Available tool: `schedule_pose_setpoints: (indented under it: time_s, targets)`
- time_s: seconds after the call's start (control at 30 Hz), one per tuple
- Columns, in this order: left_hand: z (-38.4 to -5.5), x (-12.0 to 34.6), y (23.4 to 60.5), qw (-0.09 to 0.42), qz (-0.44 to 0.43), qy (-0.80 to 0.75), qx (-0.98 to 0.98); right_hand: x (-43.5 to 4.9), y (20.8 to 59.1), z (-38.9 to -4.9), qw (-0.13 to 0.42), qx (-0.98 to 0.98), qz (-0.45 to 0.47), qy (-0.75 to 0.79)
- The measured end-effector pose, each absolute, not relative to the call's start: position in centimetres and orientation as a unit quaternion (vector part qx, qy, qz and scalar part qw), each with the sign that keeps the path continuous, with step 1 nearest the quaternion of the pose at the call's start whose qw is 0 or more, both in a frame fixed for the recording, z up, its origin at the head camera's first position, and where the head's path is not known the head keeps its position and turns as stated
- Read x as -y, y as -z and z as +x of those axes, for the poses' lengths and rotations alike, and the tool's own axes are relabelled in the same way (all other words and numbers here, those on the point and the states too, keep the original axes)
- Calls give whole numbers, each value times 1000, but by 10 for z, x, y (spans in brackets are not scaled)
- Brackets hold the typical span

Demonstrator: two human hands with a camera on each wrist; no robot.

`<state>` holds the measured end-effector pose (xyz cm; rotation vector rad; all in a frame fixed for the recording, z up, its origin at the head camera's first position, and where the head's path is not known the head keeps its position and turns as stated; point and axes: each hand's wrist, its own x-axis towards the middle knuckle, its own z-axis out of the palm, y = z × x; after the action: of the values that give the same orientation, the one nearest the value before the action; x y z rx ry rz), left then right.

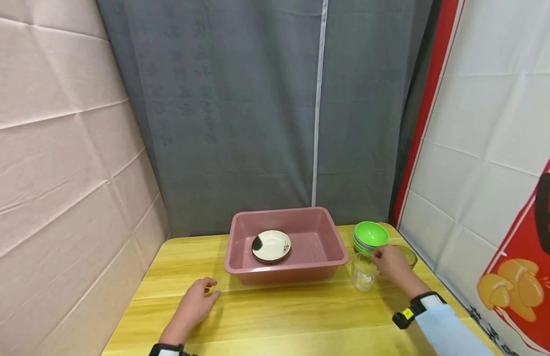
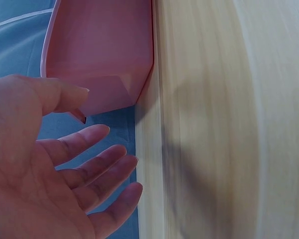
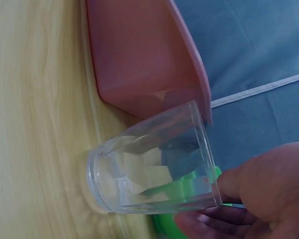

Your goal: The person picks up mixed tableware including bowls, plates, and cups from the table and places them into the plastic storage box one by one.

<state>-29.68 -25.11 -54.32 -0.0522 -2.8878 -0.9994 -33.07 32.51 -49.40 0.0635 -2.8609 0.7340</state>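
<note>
A clear glass cup (image 1: 362, 278) stands upright on the table, just right of the pink basin. My right hand (image 1: 392, 264) pinches the cup's rim between thumb and fingers; the right wrist view shows the cup (image 3: 149, 169) from its side, part of the fingers hidden. Right behind the cup is a stack of bowls (image 1: 371, 233), green on top with a greyish one beneath. A brownish see-through bowl (image 1: 409, 255) sits partly behind the hand. My left hand (image 1: 194, 302) hovers over the table left of the basin, fingers loosely spread and holding nothing.
The pink basin (image 1: 319, 240) stands at the back middle of the wooden table (image 1: 275, 321). Inside it lies a white plate (image 1: 276, 244) with a dark patch, apparently on another dish. A grey curtain (image 1: 239, 123) hangs behind, and fabric walls flank both sides.
</note>
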Motion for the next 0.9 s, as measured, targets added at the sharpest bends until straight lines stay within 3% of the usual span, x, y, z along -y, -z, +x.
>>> schedule_pose_setpoints:
  time_s: [0.47, 0.9]
  targets:
    - [-290, 248, 529, 53, -3, 334, 941, -315, 460, -294, 55, 960, 21, -273]
    - [-274, 225, 506, 37, -37, 387, 921, -268, 441, -268, 23, 938, 55, -341]
